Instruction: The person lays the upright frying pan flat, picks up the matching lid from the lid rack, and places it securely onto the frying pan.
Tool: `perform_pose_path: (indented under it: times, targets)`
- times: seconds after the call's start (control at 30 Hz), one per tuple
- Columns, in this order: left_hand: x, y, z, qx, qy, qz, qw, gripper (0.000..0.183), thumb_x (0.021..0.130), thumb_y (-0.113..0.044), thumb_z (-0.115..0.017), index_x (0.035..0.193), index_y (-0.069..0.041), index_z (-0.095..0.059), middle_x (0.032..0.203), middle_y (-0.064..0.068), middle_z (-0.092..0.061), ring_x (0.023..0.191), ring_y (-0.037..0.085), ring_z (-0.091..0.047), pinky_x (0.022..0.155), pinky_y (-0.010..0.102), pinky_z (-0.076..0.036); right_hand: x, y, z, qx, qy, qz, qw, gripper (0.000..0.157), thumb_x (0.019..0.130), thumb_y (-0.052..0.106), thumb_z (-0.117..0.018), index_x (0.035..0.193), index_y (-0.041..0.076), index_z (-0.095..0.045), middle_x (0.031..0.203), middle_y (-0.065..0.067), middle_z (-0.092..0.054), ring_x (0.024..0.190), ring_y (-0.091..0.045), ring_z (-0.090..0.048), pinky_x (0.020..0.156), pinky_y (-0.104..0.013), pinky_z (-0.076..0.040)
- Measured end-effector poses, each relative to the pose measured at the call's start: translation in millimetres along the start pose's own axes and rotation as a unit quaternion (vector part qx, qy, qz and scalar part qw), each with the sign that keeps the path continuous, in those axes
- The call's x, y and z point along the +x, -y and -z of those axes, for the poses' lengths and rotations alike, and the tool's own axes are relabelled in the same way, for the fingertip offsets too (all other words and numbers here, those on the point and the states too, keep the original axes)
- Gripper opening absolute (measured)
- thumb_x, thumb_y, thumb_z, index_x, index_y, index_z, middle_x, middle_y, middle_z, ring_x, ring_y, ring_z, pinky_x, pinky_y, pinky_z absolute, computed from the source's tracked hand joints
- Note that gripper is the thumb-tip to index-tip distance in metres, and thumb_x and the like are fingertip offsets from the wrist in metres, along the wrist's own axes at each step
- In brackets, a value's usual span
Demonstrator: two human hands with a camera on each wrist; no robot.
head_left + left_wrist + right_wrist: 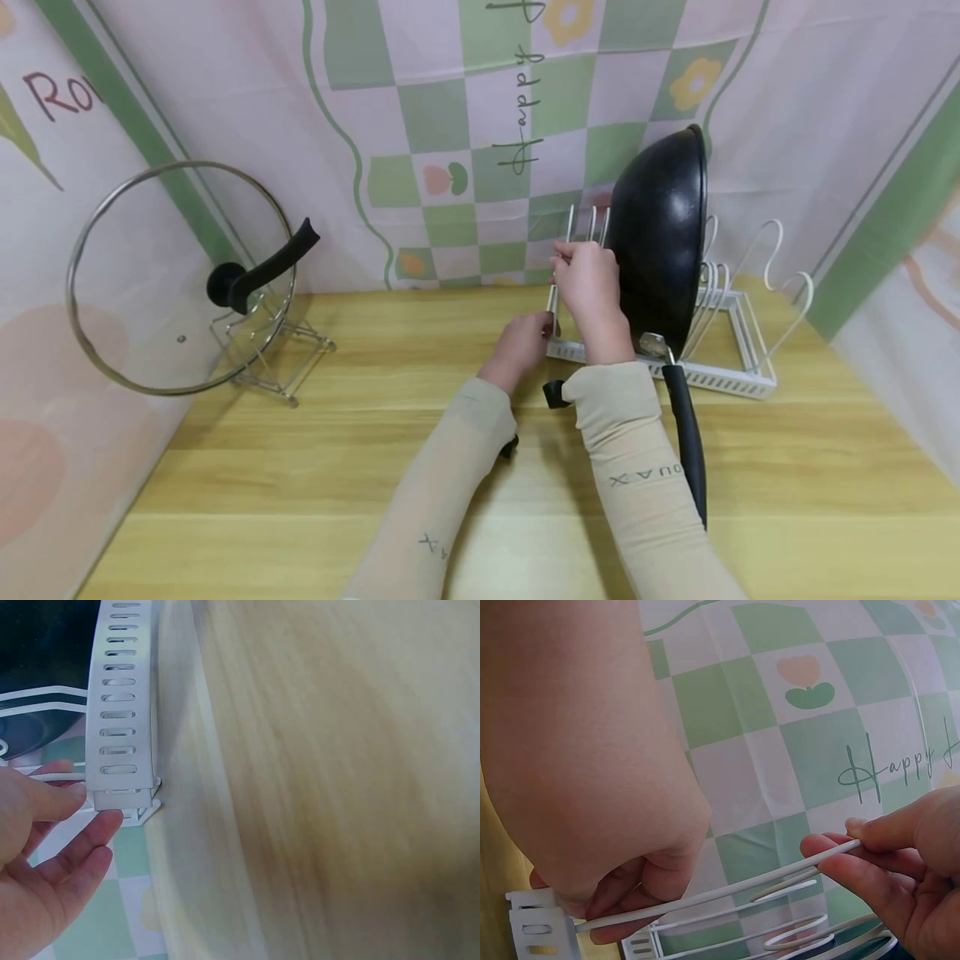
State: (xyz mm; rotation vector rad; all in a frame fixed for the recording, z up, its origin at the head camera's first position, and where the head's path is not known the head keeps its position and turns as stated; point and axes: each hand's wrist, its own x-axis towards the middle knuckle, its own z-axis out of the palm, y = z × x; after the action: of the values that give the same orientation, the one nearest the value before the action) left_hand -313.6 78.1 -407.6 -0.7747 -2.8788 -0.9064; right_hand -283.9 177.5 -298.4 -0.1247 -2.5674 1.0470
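Note:
A white pan rack (731, 382) stands against the back curtain. Its loop-shaped wire divider (720, 891) rises from the rack's left end. My right hand (590, 287) pinches that wire near its upper end, between thumb and fingers. Lower down, my left hand (525, 340) holds the foot of the same wire; in the left wrist view its thumb and fingertips sit right at the slotted end piece (120, 769). A black wok (656, 237) stands on edge in the rack, just right of my right hand, with its long handle (684, 437) pointing toward me.
On the left, a glass lid (180, 390) with a black handle (277, 265) leans in a small wire stand (279, 390). White hooked dividers (806, 287) fill the rack's right end. A patterned curtain (435, 108) hangs behind the wooden table (337, 500).

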Motion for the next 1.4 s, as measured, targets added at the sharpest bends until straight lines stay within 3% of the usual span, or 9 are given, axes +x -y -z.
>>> perform_pose_path:
  times: [0.47, 1.4]
  targets:
    - [-1.1, 3.5, 0.9, -0.009, -0.007, -0.004, 0.9999, 0.018, 0.102, -0.002, -0.056, 0.103, -0.012, -0.072, 0.093, 0.003, -0.07, 0.085, 0.019, -0.064, 0.074, 0.032, -0.053, -1, 3, -1.3, 0.007, -0.007, 0.0, 1.0, 0.033, 0.106, 0.012, -0.057, 0.136, 0.004, -0.065, 0.121, -0.019, -0.071, 0.089, -0.03, -0.074, 0.084, -0.045, -0.057]
    - [-6.2, 12.2, 4.4, -0.005, -0.001, -0.002, 1.0, 0.019, 0.105, -0.004, -0.055, 0.104, -0.012, -0.072, 0.096, 0.003, -0.071, 0.083, 0.017, -0.062, 0.073, 0.03, -0.053, -5, 9, -9.0, 0.002, 0.009, 0.0, 1.0, 0.032, 0.106, 0.014, -0.055, 0.135, 0.005, -0.066, 0.124, -0.02, -0.069, 0.092, -0.029, -0.073, 0.067, -0.035, -0.054]
